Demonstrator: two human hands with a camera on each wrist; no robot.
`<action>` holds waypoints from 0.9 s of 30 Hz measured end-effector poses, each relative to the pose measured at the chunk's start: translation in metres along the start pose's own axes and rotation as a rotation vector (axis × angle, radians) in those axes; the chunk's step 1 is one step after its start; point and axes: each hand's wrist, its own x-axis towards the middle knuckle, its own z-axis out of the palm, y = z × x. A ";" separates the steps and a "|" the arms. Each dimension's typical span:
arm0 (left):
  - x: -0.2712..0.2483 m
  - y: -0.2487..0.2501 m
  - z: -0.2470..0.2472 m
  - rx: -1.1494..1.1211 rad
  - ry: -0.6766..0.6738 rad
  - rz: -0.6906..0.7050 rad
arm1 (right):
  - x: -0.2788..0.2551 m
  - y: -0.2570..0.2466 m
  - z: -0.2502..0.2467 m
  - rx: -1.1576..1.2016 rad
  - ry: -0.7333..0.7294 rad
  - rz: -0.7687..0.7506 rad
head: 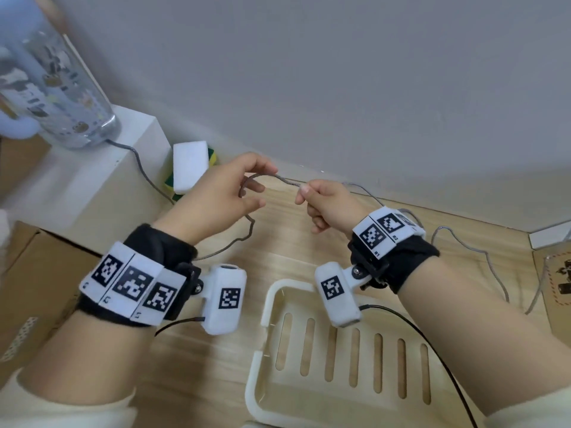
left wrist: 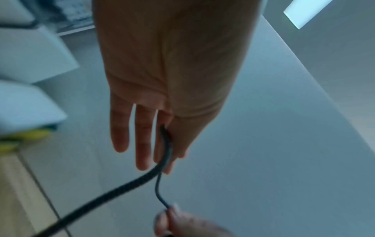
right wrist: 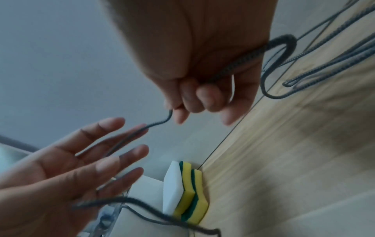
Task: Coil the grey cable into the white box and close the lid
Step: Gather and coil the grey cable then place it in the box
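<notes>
The grey braided cable [head: 289, 181] stretches in the air between my two hands above the wooden table. My left hand [head: 265, 183] keeps its fingers fairly straight; the cable [left wrist: 121, 187] is tucked between its thumb and forefinger and loops back past the fingers. My right hand [head: 304, 193] pinches the cable [right wrist: 160, 122] between thumb and forefinger, the other fingers curled. From there the cable trails right in loose loops on the table [head: 488, 257]. Its other end runs left, up under a bottle. The white box [head: 272, 291], slotted and open, lies below my wrists.
A printed clear bottle [head: 55, 88] stands on a white block [head: 92, 168] at the back left. A stack of sponges [head: 188, 166] leans beside it against the wall. Cardboard boxes sit at the left [head: 37, 273] and right [head: 553, 273] edges.
</notes>
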 end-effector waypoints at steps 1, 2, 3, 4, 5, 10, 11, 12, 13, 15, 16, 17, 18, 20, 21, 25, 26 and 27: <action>-0.002 0.000 0.003 -0.052 0.026 -0.019 | 0.000 0.000 0.000 0.036 0.047 0.006; -0.002 -0.002 0.006 -0.089 0.059 -0.046 | 0.001 0.000 0.001 0.069 0.089 0.011; -0.002 -0.003 0.010 -0.111 0.090 -0.072 | 0.001 -0.001 0.001 0.107 0.126 0.018; 0.000 -0.004 0.015 -0.127 0.109 -0.101 | 0.002 -0.001 0.002 0.159 0.160 0.031; 0.002 -0.005 0.020 -0.152 0.111 -0.125 | 0.003 -0.003 0.003 0.223 0.187 0.047; 0.020 0.003 0.040 -0.367 0.013 -0.143 | 0.003 -0.010 0.014 0.359 0.141 0.045; 0.024 0.005 0.043 -0.405 -0.003 -0.139 | 0.001 -0.010 0.016 0.337 0.118 0.036; 0.028 0.006 0.045 -0.437 -0.017 -0.135 | 0.000 -0.010 0.018 0.299 0.097 0.031; 0.032 0.008 0.046 -0.472 -0.026 -0.127 | -0.001 -0.010 0.019 0.249 0.071 0.029; 0.040 0.010 0.048 -0.521 -0.045 -0.117 | -0.004 -0.010 0.022 0.153 -0.005 0.023; 0.043 0.010 0.047 -0.522 -0.051 -0.113 | -0.006 -0.009 0.024 0.115 -0.044 0.012; 0.046 0.011 0.046 -0.528 -0.048 -0.110 | -0.008 -0.006 0.026 0.077 -0.073 -0.003; 0.050 0.011 0.045 -0.550 -0.030 -0.109 | -0.009 -0.003 0.026 0.026 -0.089 -0.019; 0.059 0.010 0.042 -0.608 0.026 -0.102 | -0.010 0.005 0.021 -0.113 -0.119 -0.038; 0.062 0.010 0.040 -0.631 0.035 -0.098 | -0.009 0.009 0.017 -0.181 -0.138 -0.035; 0.066 0.012 0.034 -0.659 -0.021 -0.106 | -0.007 0.014 -0.004 -0.534 -0.070 -0.028; 0.067 0.014 0.033 -0.682 -0.035 -0.115 | -0.006 0.014 -0.008 -0.622 -0.055 -0.030; 0.067 0.015 0.032 -0.707 -0.045 -0.124 | -0.005 0.013 -0.011 -0.684 -0.064 -0.022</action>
